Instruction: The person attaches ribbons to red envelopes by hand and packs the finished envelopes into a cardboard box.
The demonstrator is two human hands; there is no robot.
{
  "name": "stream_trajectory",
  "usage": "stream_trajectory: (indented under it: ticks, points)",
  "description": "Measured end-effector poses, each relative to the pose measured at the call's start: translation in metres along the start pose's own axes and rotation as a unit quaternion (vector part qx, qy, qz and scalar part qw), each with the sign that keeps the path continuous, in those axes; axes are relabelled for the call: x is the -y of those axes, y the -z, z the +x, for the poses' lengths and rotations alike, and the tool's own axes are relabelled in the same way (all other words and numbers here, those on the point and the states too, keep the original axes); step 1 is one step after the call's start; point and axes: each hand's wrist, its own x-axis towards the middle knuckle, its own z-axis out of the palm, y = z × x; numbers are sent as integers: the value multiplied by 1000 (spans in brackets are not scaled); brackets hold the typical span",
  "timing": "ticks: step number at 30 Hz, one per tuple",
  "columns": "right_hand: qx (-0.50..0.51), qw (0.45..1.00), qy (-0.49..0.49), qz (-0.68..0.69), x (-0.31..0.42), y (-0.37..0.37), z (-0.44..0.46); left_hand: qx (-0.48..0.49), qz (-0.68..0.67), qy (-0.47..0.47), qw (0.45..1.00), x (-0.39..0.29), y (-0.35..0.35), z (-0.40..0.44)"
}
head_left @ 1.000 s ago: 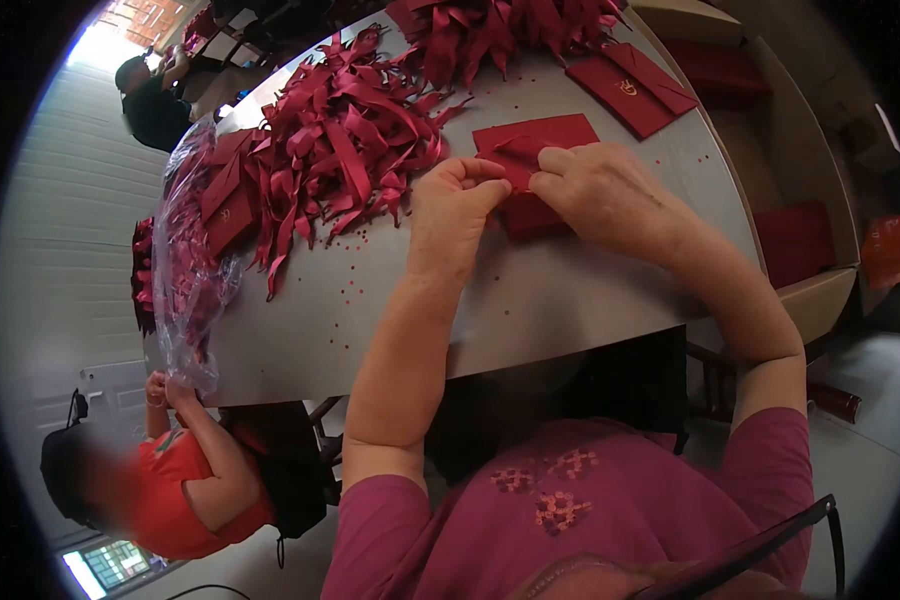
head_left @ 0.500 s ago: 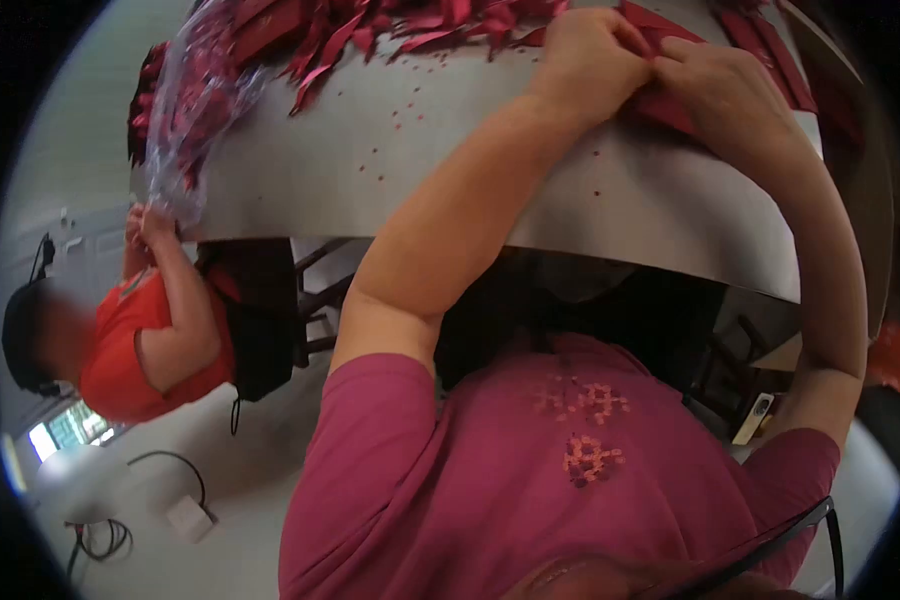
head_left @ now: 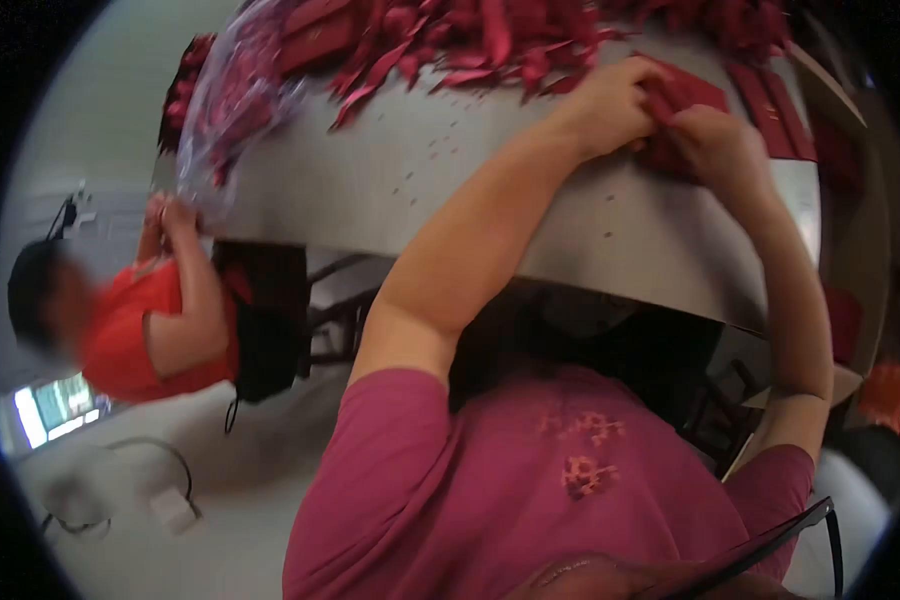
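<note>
At the far right of the table, a flat red box or folder (head_left: 705, 92) lies under my two hands. My left hand (head_left: 615, 105) is closed, its fingers bent round a strip of red ribbon (head_left: 662, 103). From the other side my right hand (head_left: 728, 145) pinches the same ribbon, close to the left fingertips. Part of the red piece below is covered by the hands, and the ribbon's exact fold is blurred.
Loose red ribbons (head_left: 490, 50) are heaped along the back of the grey-white table (head_left: 360, 190). More red boxes (head_left: 770, 110) lie to the right, beside an open carton (head_left: 875, 200). At left, a person in a red shirt (head_left: 135, 335) sits near a clear plastic bag (head_left: 205, 150).
The view has shifted, so the table contents appear lower. My hands have drawn slightly apart, and red ribbon now shows between them.
</note>
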Motion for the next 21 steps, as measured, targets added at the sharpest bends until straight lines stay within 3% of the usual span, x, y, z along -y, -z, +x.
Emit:
stream_trajectory:
  ticks: [2, 5, 6, 8, 9, 10, 12, 14, 15, 17, 21]
  points:
    - [32, 998, 25, -58, 6, 9, 1, 16, -24, 40, 999, -5, 1, 1]
    - [-13, 994, 110, -12, 2, 19, -5, -11, -19, 75, 997, -18, -4, -1]
    - [-20, 995, 97, -26, -1, 30, -6, -14, -8, 81, 997, -20, -4, -1]
    - [-151, 974, 12, 167, -6, 50, -4, -38, 19, 91, 995, -19, -6, -1]
    - [-161, 965, -68, 195, -15, 53, -5, -32, 21, 88, 995, -20, -8, -1]
    - [-164, 965, -71, 192, -26, 54, -5, -42, 13, 93, 995, -20, -10, -1]
    - [-93, 968, -159, 171, -48, 47, -5, -46, 7, 98, 994, -22, -14, -3]
    - [-66, 970, -180, 152, -57, 30, -4, -86, -11, 112, 990, -27, -17, -4]
    - [-32, 944, -227, 236, -59, 23, -1, -81, -8, 109, 991, -25, -16, -4]
    - [-80, 913, -217, 337, -66, -2, 0, -112, -23, 131, 985, -17, -11, -3]
    - [-8, 891, -262, 370, -68, 0, -1, -103, -16, 154, 982, -12, -10, -4]
